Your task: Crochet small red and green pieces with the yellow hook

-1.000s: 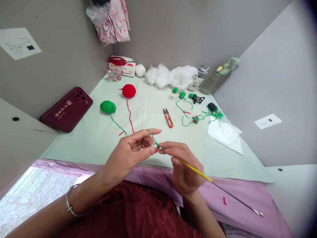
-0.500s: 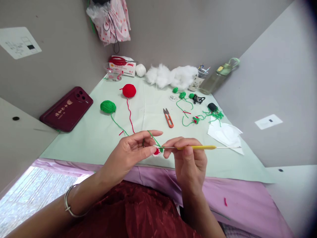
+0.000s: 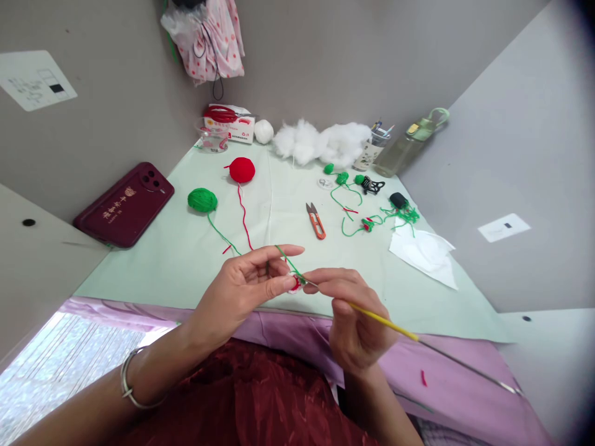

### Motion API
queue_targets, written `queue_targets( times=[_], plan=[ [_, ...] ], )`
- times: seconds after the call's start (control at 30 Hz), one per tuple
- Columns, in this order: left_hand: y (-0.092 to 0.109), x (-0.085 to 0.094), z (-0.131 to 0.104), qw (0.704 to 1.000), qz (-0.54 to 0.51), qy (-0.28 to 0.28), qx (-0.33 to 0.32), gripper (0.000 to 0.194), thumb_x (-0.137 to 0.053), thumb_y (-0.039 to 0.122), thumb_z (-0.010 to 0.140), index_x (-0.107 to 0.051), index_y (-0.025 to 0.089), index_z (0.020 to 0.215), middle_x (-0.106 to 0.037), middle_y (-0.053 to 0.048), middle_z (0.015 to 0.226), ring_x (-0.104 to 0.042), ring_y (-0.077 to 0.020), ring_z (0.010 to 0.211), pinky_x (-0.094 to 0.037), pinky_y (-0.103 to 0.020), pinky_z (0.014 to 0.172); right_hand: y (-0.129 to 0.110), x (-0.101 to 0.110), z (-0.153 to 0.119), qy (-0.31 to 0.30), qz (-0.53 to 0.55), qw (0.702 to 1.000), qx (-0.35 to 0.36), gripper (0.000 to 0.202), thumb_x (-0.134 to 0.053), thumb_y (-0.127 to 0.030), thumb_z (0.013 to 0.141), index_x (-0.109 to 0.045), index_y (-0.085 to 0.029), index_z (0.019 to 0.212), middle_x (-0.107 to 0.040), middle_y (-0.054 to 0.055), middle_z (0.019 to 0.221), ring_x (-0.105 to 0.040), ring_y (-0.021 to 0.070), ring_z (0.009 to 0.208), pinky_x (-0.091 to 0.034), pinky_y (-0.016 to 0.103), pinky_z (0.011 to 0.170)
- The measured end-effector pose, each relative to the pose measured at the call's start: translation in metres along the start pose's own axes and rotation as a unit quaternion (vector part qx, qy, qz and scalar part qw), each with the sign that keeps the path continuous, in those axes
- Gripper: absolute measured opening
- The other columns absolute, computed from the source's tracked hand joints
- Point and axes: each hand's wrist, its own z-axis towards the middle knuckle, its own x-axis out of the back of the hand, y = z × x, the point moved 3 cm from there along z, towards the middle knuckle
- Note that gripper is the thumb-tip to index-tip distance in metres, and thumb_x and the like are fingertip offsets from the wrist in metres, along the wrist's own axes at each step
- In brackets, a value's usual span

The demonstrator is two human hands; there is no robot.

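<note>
Between its thumb and fingers, my left hand [image 3: 246, 279] pinches a small crochet piece [image 3: 295, 283] in red, white and green. Green yarn [image 3: 289, 260] runs over the raised left index finger down to the piece. My right hand [image 3: 356, 316] grips a crochet hook [image 3: 383, 321] by its yellow handle, with the bare metal end slanting down to the right. The hook's working tip meets the green stitches, partly hidden by my right fingers. Behind my left hand lie a green yarn ball [image 3: 202, 200] and a red yarn ball [image 3: 242, 170].
Orange thread snips [image 3: 316, 222] lie mid-table. White stuffing [image 3: 320, 144], a white yarn ball [image 3: 264, 132], a pen cup [image 3: 372, 152] and a bottle [image 3: 406, 145] line the back. Green crochet bits [image 3: 343, 179] and white paper [image 3: 424, 251] are at right; a phone [image 3: 125, 204] leans at left.
My right hand has turned, swinging the hook from nearly level to a slant, its far end now lower and farther right. The left hand has barely moved.
</note>
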Motion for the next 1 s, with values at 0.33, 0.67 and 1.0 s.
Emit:
queue_targets(
  times=[0.33, 0.67, 1.0],
  plan=[
    [-0.004, -0.003, 0.001, 1.0, -0.022, -0.013, 0.014, 0.037, -0.092, 0.027, 0.078, -0.085, 0.031, 0.114, -0.065, 0.002, 0.08, -0.062, -0.0144, 0.077, -0.053, -0.03, 0.083, 0.005, -0.004, -0.003, 0.026, 0.056, 0.996, -0.069, 0.023, -0.051, -0.029, 0.109, -0.074, -0.027, 0.107, -0.079, 0.005, 0.09, -0.077, 0.0223, 0.087, -0.063, 0.04, 0.072],
    [-0.004, -0.005, 0.005, 0.998, -0.018, -0.039, 0.041, 0.045, -0.095, 0.024, 0.073, -0.084, 0.031, 0.116, -0.056, 0.004, 0.077, -0.052, -0.0119, 0.073, -0.048, -0.026, 0.075, 0.019, -0.011, -0.005, 0.048, 0.173, 0.973, -0.148, 0.018, -0.058, -0.032, 0.106, -0.074, -0.026, 0.101, -0.078, 0.004, 0.091, -0.072, 0.0191, 0.082, -0.059, 0.034, 0.069],
    [0.014, 0.012, 0.004, 0.989, 0.122, -0.081, -0.005, 0.026, -0.079, 0.03, 0.093, -0.084, 0.034, 0.118, -0.068, 0.001, 0.089, -0.062, -0.0145, 0.085, -0.05, -0.028, 0.085, 0.021, -0.004, 0.001, 0.029, 0.264, 0.95, -0.165, 0.018, -0.058, -0.03, 0.107, -0.075, -0.024, 0.102, -0.077, 0.003, 0.09, -0.07, 0.0164, 0.078, -0.058, 0.034, 0.074]
  ],
)
